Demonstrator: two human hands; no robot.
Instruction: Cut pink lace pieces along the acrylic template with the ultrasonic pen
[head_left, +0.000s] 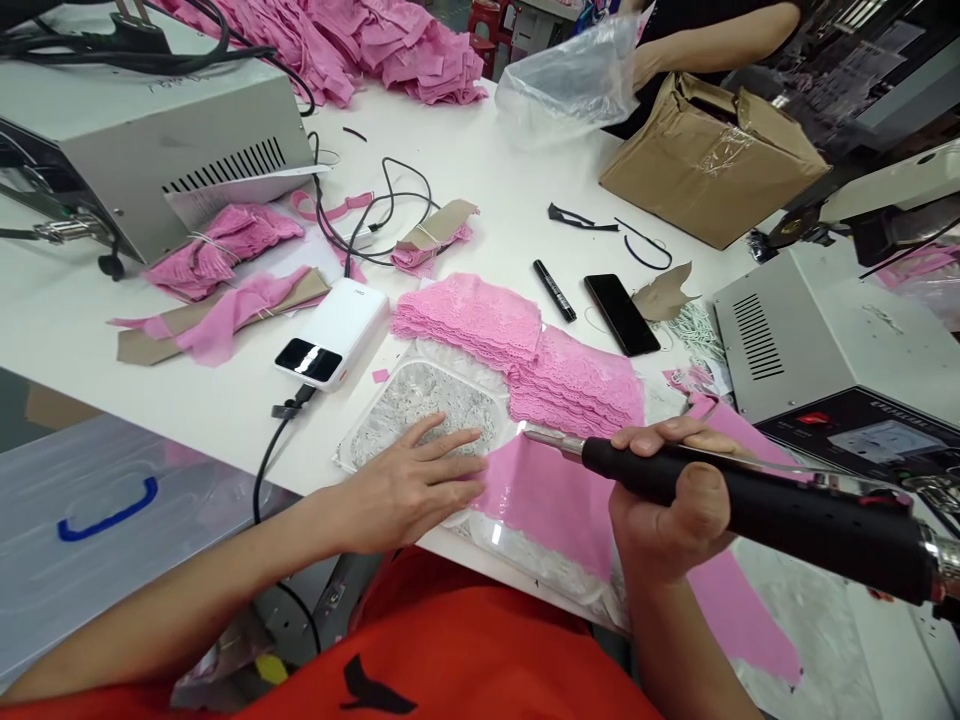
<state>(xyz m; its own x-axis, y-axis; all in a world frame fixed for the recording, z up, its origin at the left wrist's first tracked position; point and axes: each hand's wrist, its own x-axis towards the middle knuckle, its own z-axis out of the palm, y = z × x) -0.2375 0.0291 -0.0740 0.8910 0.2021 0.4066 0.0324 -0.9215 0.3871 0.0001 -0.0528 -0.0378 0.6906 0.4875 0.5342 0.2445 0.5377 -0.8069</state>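
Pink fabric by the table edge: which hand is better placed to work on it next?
Probably the right hand: it grips the black-handled tool, whose metal tip points at the pink fabric. The left hand lies flat at the fabric's edge, holding nothing.

The tool [787, 510] gripped in your right hand [667, 500] has a matt black handle, plastic or rubber by its look, and a bare, bright metal tip [551, 440]. Your left hand [409, 485] lies flat on smooth pink cloth [547, 495] with a faint sheen, over a clear glossy plate [358, 440] with rough white lace [427, 400] under it. Above, at the centre of the frame, the stacked pink lace [525, 350] looks soft, matt and openwork. The power bank [341, 320] is glossy white plastic, the phone [621, 313] black and shiny. The surface [510, 170] is smooth white; the box [712, 160] at upper right is dull brown cardboard under shiny clear tape.
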